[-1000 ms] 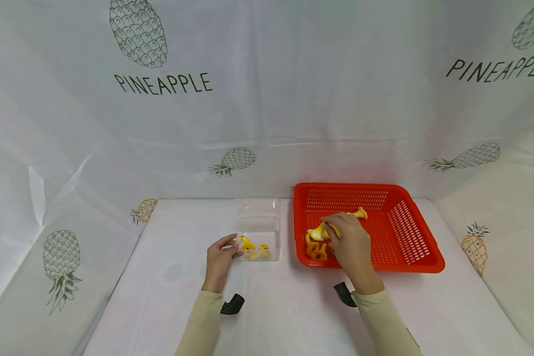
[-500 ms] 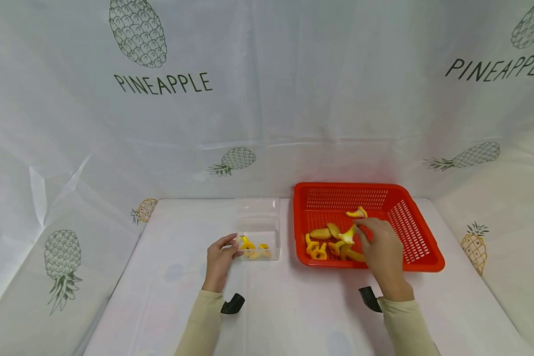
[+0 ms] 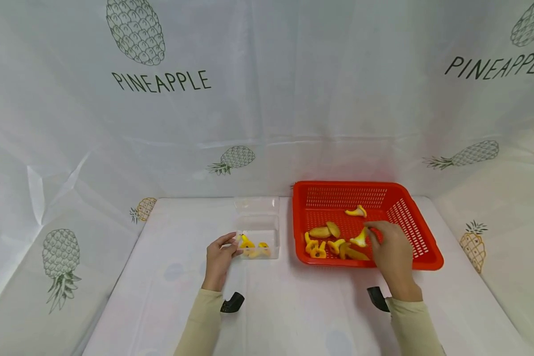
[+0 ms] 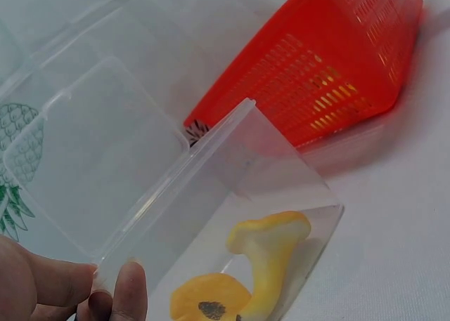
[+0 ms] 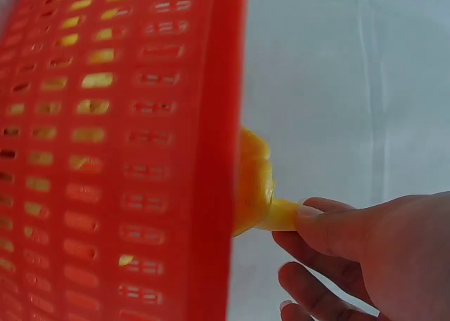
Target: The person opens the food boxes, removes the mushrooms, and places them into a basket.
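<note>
My right hand [image 3: 392,252] pinches a yellow mushroom [image 3: 360,239] by its thin stem over the right part of the red basket. In the right wrist view the cap of that mushroom [image 5: 256,184] is partly hidden behind the basket's wall. My left hand [image 3: 218,261] grips the left side of a clear plastic box [image 3: 267,223], its fingertips [image 4: 131,286] at the rim. Inside the box lie several yellow mushrooms [image 4: 271,254], one with a dark spot on its cap. The box's clear lid [image 3: 256,203] is folded back behind it.
The red perforated basket [image 3: 369,185] stands right of the box. In it lie several yellow mushrooms [image 3: 319,253], brown elongated pieces [image 3: 319,232] and a lone yellow mushroom [image 3: 356,211] near the back. A pineapple-print sheet [image 3: 267,109] hangs close behind.
My right hand has moved rightward across the basket, carrying the pinched mushroom away from the others and uncovering the brown pieces. The left hand and the box have stayed in place.
</note>
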`<action>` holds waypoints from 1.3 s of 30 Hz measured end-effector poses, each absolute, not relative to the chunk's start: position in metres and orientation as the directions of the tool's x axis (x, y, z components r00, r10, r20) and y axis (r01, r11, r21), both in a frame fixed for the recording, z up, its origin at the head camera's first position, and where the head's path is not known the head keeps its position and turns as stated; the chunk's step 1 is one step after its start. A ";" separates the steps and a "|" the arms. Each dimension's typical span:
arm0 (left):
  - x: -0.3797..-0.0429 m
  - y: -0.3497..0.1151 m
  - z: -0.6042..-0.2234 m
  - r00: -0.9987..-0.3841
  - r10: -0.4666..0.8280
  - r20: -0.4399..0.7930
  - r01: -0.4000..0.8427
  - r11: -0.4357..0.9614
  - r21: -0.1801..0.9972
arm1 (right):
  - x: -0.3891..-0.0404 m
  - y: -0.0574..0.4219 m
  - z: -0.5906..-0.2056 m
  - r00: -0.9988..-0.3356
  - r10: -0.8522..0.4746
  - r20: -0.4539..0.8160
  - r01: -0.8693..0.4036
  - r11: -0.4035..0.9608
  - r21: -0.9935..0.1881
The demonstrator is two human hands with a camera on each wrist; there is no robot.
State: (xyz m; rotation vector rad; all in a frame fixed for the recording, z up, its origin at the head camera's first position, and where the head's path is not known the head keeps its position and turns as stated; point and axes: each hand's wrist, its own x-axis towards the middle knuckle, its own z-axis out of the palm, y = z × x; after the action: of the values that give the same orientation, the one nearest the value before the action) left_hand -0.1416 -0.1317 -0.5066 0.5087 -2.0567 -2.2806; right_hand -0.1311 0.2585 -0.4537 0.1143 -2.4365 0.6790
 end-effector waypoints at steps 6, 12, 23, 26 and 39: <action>-0.142 -0.132 -0.507 -0.947 -0.237 -0.216 -0.189 -0.130 0.973 | -0.134 0.267 -0.455 -0.837 0.086 0.540 -0.198 0.873 -0.446; -0.142 -0.131 -0.507 -0.945 -0.245 -0.217 -0.190 -0.130 0.973 | -0.135 0.268 -0.454 -0.873 0.075 0.482 -0.177 0.872 -0.456; -0.144 -0.130 -0.507 -0.940 -0.261 -0.222 -0.197 -0.118 0.973 | -0.135 0.213 -0.457 -0.817 -0.177 0.548 -0.429 0.822 -0.374; -0.143 -0.130 -0.507 -0.942 -0.257 -0.218 -0.193 -0.120 0.974 | -0.137 0.191 -0.459 -0.782 -0.278 0.557 -0.524 0.777 -0.348; -0.144 -0.132 -0.509 -0.940 -0.256 -0.227 -0.202 -0.122 0.972 | -0.156 0.108 -0.462 -0.758 -0.438 0.483 -0.604 0.750 -0.268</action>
State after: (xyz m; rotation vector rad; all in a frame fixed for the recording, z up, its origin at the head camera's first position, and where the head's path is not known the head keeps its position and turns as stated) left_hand -0.1440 -0.1316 -0.5085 0.5364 -2.0567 -2.2631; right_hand -0.1560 0.1077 -0.4624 0.7967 -2.5559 0.5838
